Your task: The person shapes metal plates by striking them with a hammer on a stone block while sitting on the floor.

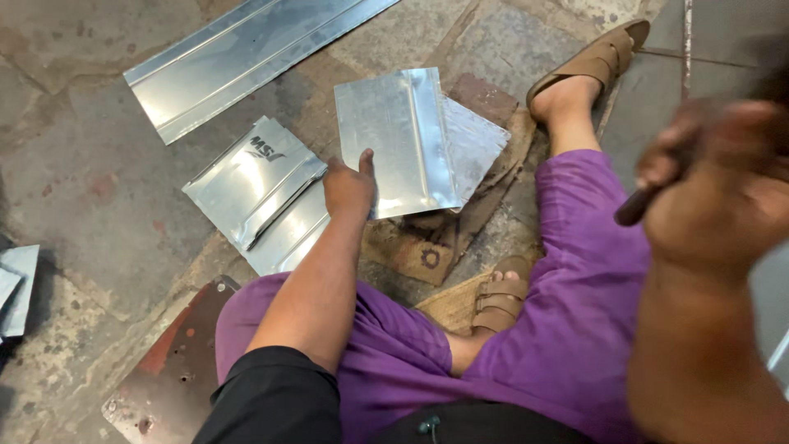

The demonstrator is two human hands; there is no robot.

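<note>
— Pinning this bent metal sheet (400, 140) flat, that's my left hand (348, 188), fingers pressed on its lower left corner so it stays put on the stone floor (99, 189). It lies at twelve o'clock from my knees, over a second sheet (477, 144) and a scrap of burlap mat (419, 247).

— And your right hand?

— My right hand (715, 197), up at three o'clock, is blurred; it's closed round a dark handle (637, 207). What tool it is, I can't tell.

— How many sheets in all?

— From the head camera: two under my left hand, a folded stack (255, 185) at ten o'clock that looks like two or three, one long ribbed strip (246, 57) at eleven, some offcuts (16, 288) at nine. One rusty plate (177, 362) by my left thigh. Two sandals (596, 57), one on each foot.
</note>
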